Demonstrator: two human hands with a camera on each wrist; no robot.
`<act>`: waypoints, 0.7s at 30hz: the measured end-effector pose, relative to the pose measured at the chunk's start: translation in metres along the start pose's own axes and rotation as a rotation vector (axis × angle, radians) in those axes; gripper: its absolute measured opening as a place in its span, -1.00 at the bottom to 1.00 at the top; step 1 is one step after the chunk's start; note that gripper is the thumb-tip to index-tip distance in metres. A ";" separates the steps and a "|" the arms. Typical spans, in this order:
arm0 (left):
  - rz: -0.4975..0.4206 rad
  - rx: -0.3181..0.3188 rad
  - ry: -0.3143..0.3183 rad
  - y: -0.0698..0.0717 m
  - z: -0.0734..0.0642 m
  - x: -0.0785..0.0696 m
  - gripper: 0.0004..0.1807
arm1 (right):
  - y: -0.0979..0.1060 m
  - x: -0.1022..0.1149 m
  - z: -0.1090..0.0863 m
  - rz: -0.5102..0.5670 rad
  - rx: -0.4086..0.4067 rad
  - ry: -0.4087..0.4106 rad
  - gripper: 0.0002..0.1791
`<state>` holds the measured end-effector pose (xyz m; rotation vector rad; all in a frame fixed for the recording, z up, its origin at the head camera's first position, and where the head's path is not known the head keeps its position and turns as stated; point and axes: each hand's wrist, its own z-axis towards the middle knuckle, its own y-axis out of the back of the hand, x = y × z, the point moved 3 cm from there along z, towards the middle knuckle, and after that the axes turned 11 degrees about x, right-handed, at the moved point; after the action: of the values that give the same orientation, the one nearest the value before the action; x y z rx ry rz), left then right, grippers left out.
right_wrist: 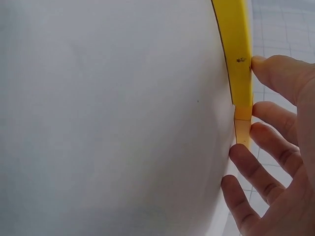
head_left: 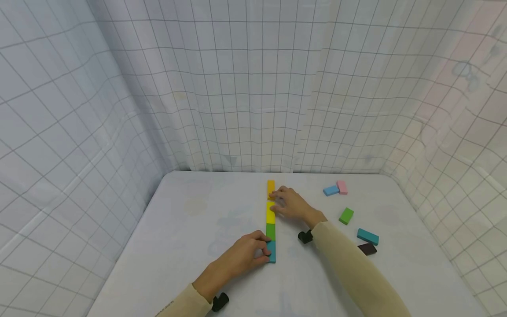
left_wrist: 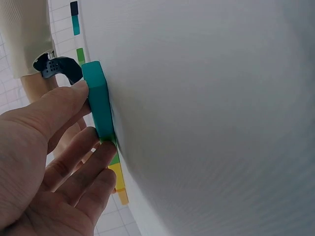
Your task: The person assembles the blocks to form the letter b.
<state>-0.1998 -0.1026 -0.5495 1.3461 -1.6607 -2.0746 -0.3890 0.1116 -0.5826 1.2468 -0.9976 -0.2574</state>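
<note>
A straight row of flat rectangular blocks runs away from me: teal (head_left: pixel 272 254), green (head_left: pixel 270 232), yellow (head_left: pixel 271 216) and orange (head_left: pixel 271 186) at the far end. From the left side, my left hand (head_left: pixel 246 254) holds the teal block, thumb near its close end and fingers by its joint with the green one. My right hand (head_left: pixel 294 204) is at the row's right side. Its thumb touches the yellow block's edge, and its extended fingers reach along the orange block. A narrow gap shows between yellow and orange in the head view.
To the right lie loose blocks: blue (head_left: pixel 331 190), pink (head_left: pixel 342 187), green (head_left: pixel 346 215), teal (head_left: pixel 368 236) and a dark one (head_left: pixel 367 249) partly behind the right sleeve. White grid-patterned curtains (head_left: pixel 253 110) surround the white table (head_left: pixel 190 246).
</note>
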 end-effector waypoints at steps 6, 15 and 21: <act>-0.001 0.004 -0.001 0.000 0.000 0.000 -0.93 | 0.011 0.025 -0.009 0.008 0.038 -0.038 -0.44; -0.002 0.003 0.001 0.001 0.001 0.001 -0.93 | 0.007 0.021 -0.011 -0.015 -0.011 0.055 -0.47; -0.013 0.003 0.004 0.002 0.000 0.001 -0.93 | 0.009 0.027 -0.012 0.013 0.005 0.064 -0.54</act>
<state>-0.2014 -0.1039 -0.5489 1.3649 -1.6587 -2.0754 -0.3673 0.1055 -0.5614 1.2451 -0.9517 -0.2037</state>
